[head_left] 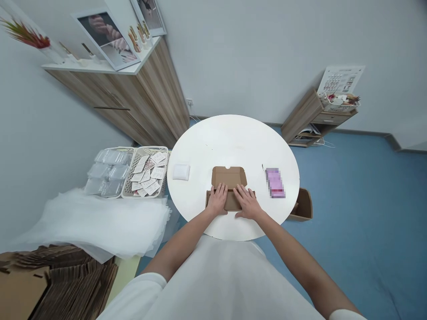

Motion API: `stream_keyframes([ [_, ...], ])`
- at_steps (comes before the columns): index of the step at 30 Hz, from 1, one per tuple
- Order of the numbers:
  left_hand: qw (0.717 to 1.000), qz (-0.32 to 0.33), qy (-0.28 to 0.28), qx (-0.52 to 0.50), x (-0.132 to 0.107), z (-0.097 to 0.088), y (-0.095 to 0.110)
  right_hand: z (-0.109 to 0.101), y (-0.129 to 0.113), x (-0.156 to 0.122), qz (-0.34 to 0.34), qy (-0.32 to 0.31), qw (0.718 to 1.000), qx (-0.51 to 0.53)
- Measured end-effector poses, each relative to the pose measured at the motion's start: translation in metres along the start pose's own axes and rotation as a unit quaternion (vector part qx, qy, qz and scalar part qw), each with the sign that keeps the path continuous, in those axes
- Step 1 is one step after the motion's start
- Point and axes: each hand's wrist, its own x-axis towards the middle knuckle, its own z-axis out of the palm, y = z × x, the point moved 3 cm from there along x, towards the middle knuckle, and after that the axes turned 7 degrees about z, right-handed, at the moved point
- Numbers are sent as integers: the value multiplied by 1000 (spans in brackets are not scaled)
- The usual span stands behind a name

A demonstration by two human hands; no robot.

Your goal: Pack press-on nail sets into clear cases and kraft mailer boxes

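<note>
Brown rectangular cardboard box (232,202) lies open on the near part of the white round worktop (233,142), its tray toward the person and its notched lid panel (229,176) folded out flat beyond. At its left half rests the left hand (217,199), at its right half the right hand (247,202); the grip of each is wide, fingers spread over the tray and closed around nothing, thumbs by the near edge. How hard they press cannot be told. The step in hand looks like setting the tray's walls in shape; the next move, as I judge it, calls for even pressure from both hands so that the folds sit square, with the lid panel left free to swing. Somewhat farther off, well apart from the box, lie a small white square packet (181,172) to the left and a purple oblong item (275,183), masked by blur, to the right. Beyond the worktop's far edge, to the left, stands a tall wood-grain cabinet (167,89).
</note>
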Motion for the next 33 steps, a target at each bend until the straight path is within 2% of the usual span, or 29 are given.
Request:
stream_keyframes([
  [4, 1000, 14, 13, 3, -11, -5, 2, 16, -6, 7, 27, -19, 999, -39],
  [6, 999, -16, 37, -12, -25, -5, -5, 23, -5, 10, 40, -21, 998, -39],
  [8, 991, -104, 71, -47, -46, -2, -18, 27, -4, 10, 42, -20, 998, -33],
  [10, 963, -227, 96, -109, -70, 7, -35, 30, -2, 9, 39, -17, 999, -21],
  [11, 949, -263, 93, -150, -80, 13, -41, 30, -1, 9, 38, -15, 999, -14],
  [12, 940, -272, 90, -184, -87, 18, -45, 31, -1, 8, 36, -15, 999, -7],
  [14, 936, -258, 91, -223, -94, 26, -49, 31, 0, 8, 35, -16, 999, 4],
  [17, 937, -228, 106, -243, -92, 30, -48, 30, 0, 9, 37, -18, 999, 12],
  [22, 914, -225, 114, -318, -84, 34, -47, 29, -2, 10, 39, -20, 999, 15],
  [25, 909, -221, 143, -324, -84, 38, -51, 29, -3, 10, 43, -20, 999, 13],
  [28, 910, -205, 163, -322, -85, 43, -55, 28, -2, 10, 46, -22, 999, 11],
  [31, 913, -187, 150, -329, -86, 44, -58, 27, 0, 9, 32, -29, 999, 8],
  [33, 928, -148, 128, -318, -88, 40, -59, 26, 3, 7, 19, -39, 999, -1],
])
